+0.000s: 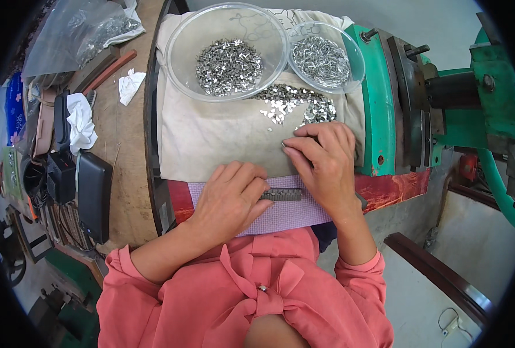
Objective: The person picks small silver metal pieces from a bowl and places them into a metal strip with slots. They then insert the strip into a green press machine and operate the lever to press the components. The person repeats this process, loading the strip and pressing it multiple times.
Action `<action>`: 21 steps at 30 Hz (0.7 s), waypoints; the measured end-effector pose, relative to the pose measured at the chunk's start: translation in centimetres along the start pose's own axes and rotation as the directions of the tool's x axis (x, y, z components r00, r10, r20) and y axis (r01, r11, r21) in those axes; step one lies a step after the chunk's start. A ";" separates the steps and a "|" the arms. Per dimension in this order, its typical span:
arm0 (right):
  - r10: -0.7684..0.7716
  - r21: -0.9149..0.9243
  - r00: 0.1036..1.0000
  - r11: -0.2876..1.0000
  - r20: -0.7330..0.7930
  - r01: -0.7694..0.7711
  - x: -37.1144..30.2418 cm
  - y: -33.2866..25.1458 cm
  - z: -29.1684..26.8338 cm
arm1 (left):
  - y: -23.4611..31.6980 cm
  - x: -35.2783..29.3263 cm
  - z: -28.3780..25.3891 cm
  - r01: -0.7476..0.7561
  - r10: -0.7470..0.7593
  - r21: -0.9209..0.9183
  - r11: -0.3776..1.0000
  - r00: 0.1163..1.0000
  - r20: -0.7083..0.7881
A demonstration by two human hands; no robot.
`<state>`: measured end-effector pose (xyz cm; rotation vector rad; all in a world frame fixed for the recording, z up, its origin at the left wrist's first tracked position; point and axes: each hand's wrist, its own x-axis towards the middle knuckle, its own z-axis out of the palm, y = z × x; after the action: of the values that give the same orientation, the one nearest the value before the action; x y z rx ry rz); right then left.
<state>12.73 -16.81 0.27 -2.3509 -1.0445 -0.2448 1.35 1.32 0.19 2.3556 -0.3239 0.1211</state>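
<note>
- Pinching a narrow, dark grey, notched bar (pixel 285 194) between its fingers: the left hand (pixel 227 192).
- Pinching a tiny, shiny silvery piece (pixel 284 145) between its fingers: the right hand (pixel 329 159).

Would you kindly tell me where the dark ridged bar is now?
In the head view, the dark ridged bar is just below and right of centre, its left end in the left hand, over the checked cloth.

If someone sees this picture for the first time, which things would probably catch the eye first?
Probably the large clear bowl of shiny metal pieces at top centre comes first, with the green machine on the right. Then, near the middle, the left hand holds a ridged grey bar and the right hand pinches a tiny piece.
</note>
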 end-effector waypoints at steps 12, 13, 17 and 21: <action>-0.016 0.020 1.000 1.000 0.014 0.016 -0.2 -0.5 -0.1 | 0.1 -0.1 -0.8 0.031 -0.031 0.008 0.999 0.999 0.026; -0.021 0.024 0.999 1.000 0.027 0.020 -0.2 -0.5 -0.3 | 0.2 0.0 -0.7 0.027 -0.027 -0.003 1.000 0.999 0.017; -0.015 0.049 0.999 0.999 0.049 0.013 0.2 -0.3 -0.3 | 0.4 0.4 0.0 -0.006 0.006 -0.018 1.000 1.000 -0.013; -0.036 0.032 0.998 0.999 0.052 0.034 0.6 -0.5 0.3 | 0.4 0.6 0.7 -0.063 0.063 -0.003 0.998 0.998 -0.028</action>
<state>12.77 -15.99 0.42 -2.3242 -1.1074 -0.1801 1.83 0.46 0.03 2.3382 -0.3849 0.1829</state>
